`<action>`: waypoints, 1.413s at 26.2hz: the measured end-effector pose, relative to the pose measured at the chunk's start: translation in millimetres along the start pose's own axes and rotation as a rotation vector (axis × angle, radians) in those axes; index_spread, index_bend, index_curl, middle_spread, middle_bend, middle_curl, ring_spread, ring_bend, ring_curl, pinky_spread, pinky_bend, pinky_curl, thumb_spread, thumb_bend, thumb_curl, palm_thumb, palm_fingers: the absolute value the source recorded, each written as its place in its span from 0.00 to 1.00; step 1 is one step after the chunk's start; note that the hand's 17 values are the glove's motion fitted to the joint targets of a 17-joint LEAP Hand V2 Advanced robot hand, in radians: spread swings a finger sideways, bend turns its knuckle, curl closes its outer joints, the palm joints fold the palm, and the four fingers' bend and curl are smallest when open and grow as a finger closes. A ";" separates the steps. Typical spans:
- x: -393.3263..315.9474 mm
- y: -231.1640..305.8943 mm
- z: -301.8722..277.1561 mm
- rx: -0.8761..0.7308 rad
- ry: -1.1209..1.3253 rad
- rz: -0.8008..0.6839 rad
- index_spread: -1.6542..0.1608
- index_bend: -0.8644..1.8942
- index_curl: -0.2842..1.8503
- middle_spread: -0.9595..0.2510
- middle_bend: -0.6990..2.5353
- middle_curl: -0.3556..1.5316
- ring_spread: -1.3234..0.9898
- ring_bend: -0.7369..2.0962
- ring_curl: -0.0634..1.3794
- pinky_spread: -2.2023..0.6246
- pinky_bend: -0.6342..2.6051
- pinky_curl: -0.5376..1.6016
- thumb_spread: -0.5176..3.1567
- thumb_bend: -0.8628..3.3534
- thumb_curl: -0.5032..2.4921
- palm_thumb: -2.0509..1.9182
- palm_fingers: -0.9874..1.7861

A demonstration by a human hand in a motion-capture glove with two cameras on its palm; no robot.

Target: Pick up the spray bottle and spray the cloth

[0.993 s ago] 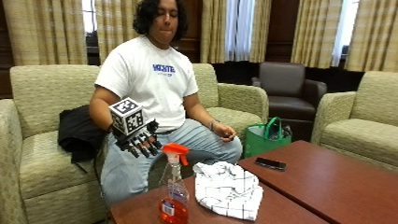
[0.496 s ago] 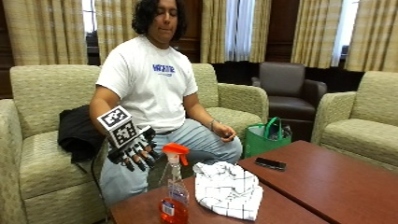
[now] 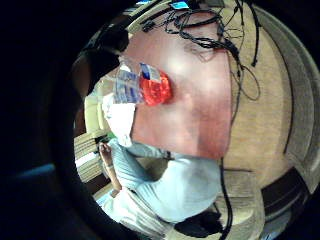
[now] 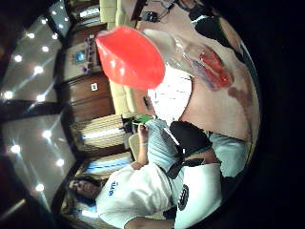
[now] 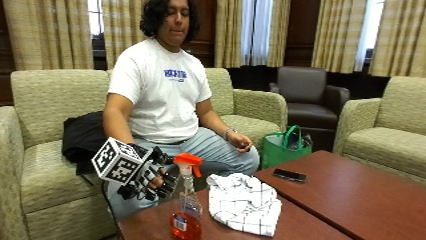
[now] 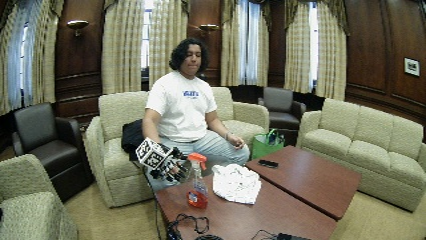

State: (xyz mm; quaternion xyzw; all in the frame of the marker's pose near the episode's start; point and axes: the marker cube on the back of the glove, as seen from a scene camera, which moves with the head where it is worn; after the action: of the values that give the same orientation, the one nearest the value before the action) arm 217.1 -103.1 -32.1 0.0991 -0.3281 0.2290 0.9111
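Observation:
A clear spray bottle [image 5: 186,210] with an orange trigger head and orange liquid at its base stands on the brown table [image 5: 346,200] near its corner. Its orange head [image 4: 131,55] looms large in the thumb side palm view. A white checked cloth [image 5: 241,201] lies crumpled just beside the bottle. My gloved right hand [image 5: 152,176] hovers level with the bottle's neck, fingers spread and slightly curled, a small gap from the neck, holding nothing. In the wide outside view the hand [image 6: 172,167] sits beside the bottle [image 6: 196,181] and cloth [image 6: 235,182].
A black phone [image 5: 289,175] lies on the table's far part. A green bag [image 5: 284,147] stands on the floor by the sofa. Cables [image 6: 190,225] lie at the table's near end. The person's bare hand [image 5: 241,144] rests on their lap.
My gloved hand has come down and moved toward the bottle, from chest height to level with its neck. Bottle and cloth have not moved.

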 end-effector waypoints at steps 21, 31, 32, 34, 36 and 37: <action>-18.3 -53.8 39.2 0.068 -0.249 -0.073 0.69 0.33 0.26 0.64 0.29 0.39 0.51 0.39 0.29 0.82 0.27 0.41 0.37 0.20 0.28 0.69 0.55; -23.1 -68.5 50.6 0.105 -0.372 -0.128 0.67 0.32 0.21 0.63 0.27 0.38 0.50 0.39 0.29 0.83 0.33 0.43 0.36 0.19 0.28 0.68 0.41; -23.5 -69.9 52.0 0.109 -0.387 -0.134 0.67 0.33 0.21 0.63 0.28 0.38 0.50 0.39 0.29 0.83 0.33 0.43 0.36 0.20 0.28 0.68 0.41; -24.3 -72.4 55.1 0.121 -0.412 -0.144 0.67 0.33 0.20 0.62 0.28 0.38 0.50 0.40 0.28 0.83 0.34 0.43 0.36 0.20 0.28 0.68 0.41; -24.8 -74.7 57.7 0.143 -0.426 -0.154 0.67 0.33 0.20 0.62 0.28 0.38 0.50 0.41 0.29 0.83 0.34 0.43 0.36 0.20 0.28 0.68 0.41; -25.0 -75.7 58.5 0.157 -0.429 -0.158 0.67 0.34 0.20 0.62 0.28 0.38 0.50 0.41 0.28 0.83 0.34 0.43 0.36 0.20 0.28 0.68 0.41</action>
State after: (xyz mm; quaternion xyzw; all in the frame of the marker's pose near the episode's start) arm 204.3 -197.5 -5.7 0.2415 -0.4866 0.1558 0.8250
